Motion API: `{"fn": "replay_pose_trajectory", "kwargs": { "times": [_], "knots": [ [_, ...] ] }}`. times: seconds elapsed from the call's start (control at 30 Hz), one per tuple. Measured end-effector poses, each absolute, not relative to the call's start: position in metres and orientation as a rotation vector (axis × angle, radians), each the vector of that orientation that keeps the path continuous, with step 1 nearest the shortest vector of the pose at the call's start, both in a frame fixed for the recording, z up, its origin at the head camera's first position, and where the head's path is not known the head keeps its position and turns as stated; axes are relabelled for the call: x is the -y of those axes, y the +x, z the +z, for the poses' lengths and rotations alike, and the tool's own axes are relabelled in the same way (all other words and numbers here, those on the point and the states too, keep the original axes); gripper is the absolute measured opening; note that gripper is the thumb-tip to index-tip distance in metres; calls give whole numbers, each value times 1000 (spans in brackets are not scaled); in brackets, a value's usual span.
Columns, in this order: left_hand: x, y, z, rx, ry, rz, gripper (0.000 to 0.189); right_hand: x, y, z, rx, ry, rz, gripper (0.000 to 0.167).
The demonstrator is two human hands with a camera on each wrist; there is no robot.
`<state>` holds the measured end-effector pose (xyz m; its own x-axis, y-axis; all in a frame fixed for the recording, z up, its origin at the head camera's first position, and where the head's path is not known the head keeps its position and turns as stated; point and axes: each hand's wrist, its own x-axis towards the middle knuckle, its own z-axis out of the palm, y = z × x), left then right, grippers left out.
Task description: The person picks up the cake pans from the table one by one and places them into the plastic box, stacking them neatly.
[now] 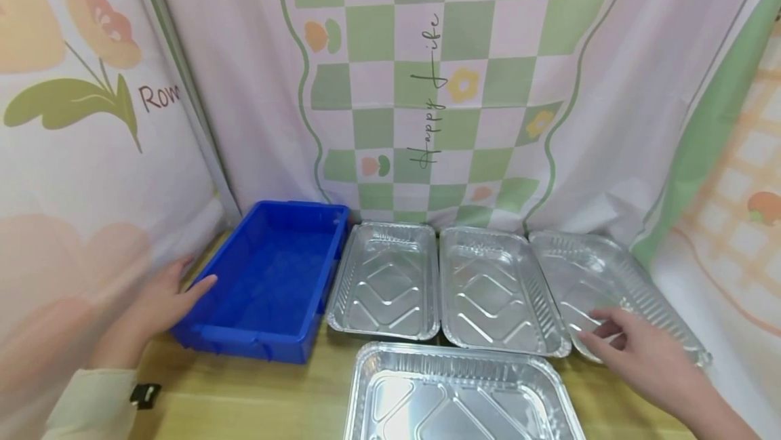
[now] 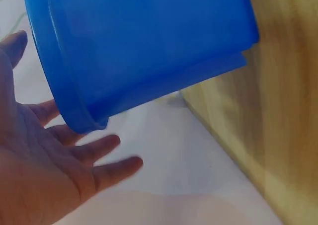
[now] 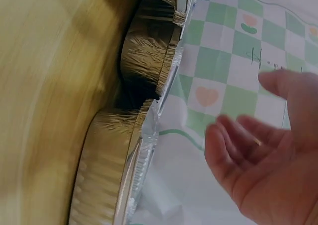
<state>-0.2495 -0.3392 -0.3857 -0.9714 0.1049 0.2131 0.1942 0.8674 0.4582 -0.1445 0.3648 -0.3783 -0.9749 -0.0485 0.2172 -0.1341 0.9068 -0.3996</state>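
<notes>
My left hand (image 1: 165, 297) is at the left side of a blue plastic bin (image 1: 268, 270), thumb and fingers spread. In the left wrist view the fingers of that hand (image 2: 49, 155) are extended by the rim of the bin (image 2: 139, 46), and nothing is gripped. The right hand (image 1: 647, 355) hovers over the near part of the rightmost foil tray (image 1: 586, 277), its fingers loosely bent. Seen from the right wrist, this hand (image 3: 268, 150) is empty, above the level of the foil trays' rims (image 3: 144, 130).
Two more foil trays, a left one (image 1: 384, 284) and a middle one (image 1: 500, 291), stand between bin and rightmost tray. Another foil tray (image 1: 457, 399) lies nearer on the wooden table (image 1: 244, 392). A printed curtain (image 1: 415, 87) hangs behind, with cloth at both sides.
</notes>
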Motion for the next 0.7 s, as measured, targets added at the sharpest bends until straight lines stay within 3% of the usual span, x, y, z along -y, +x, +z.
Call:
{"fn": "replay_pose_trajectory", "kwargs": {
  "times": [0.37, 0.7],
  "knots": [
    [345, -233, -400, 2818, -289, -1039, 72, -374, -141, -401, 2830, 390, 1042, 35],
    [347, -224, -408, 2826, -227, -1037, 70, -386, -144, -420, 2825, 647, 1235, 26]
  ]
}}
